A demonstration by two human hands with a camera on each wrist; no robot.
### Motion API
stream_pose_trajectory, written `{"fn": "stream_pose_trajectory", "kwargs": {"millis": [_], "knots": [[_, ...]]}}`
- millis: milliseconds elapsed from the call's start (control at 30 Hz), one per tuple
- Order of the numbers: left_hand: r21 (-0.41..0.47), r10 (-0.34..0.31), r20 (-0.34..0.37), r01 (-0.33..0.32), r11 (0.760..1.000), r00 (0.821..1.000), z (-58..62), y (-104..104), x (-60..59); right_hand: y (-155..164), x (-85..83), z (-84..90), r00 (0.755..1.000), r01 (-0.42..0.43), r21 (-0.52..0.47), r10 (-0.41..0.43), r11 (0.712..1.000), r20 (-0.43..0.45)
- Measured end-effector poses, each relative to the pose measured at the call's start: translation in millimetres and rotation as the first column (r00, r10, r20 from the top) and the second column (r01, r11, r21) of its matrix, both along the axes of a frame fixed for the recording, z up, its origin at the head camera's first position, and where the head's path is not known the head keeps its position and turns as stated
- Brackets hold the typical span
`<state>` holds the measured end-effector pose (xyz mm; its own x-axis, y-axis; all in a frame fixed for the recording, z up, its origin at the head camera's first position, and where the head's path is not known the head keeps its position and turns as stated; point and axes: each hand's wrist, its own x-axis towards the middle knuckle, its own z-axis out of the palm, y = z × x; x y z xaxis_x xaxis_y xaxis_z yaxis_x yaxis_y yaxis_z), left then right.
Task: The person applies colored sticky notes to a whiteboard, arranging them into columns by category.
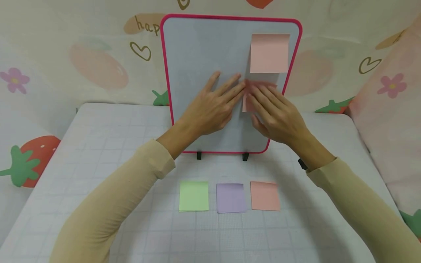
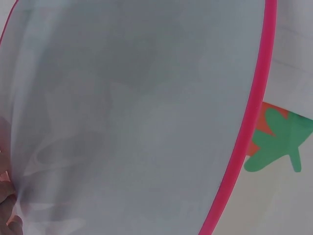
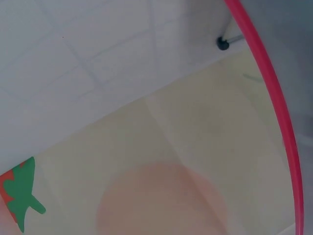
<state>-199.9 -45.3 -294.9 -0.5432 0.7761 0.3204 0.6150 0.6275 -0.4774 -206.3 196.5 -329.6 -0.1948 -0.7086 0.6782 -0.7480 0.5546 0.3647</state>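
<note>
A whiteboard (image 1: 204, 47) with a pink-red frame stands upright on the table. On its upper right sticks a pink sticky note (image 1: 269, 53). Just below, my right hand (image 1: 277, 115) lies with extended fingers over a second pink sticky note (image 1: 246, 105), pressing it to the board and hiding most of it. My left hand (image 1: 213, 107) has its fingers spread on the board, the tips beside that note's left edge. In the left wrist view, a few fingers (image 2: 7, 196) show at the left edge; the right wrist view shows the board's frame (image 3: 271, 85) but no hand.
On the table (image 1: 125, 226) in front of the board lie a green sticky note pad (image 1: 193, 196), a purple one (image 1: 230, 198) and a pink one (image 1: 265, 196) in a row. Two small black feet (image 1: 198, 155) hold the board. Behind hangs a strawberry-patterned cloth (image 1: 98, 69).
</note>
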Motion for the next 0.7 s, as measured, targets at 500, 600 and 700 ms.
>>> {"fn": "stream_pose_trajectory", "kwargs": {"millis": [500, 600, 700], "knots": [[-0.024, 0.030, 0.004, -0.030, 0.999, 1.000, -0.6, 0.1, 0.7, 0.0, -9.1, 3.5, 0.999, 0.039, 0.003, -0.039, 0.999, -0.032], [-0.021, 0.033, 0.009, -0.032, 0.999, 0.999, -0.6, 0.3, 0.6, 5.5, -8.8, 3.8, 0.998, 0.052, 0.001, -0.052, 0.999, -0.021], [-0.020, 0.034, 0.016, -0.034, 0.999, 0.999, -0.6, 1.6, 0.3, 12.2, -7.3, 3.1, 0.997, 0.072, 0.002, -0.072, 0.997, -0.015]]}}
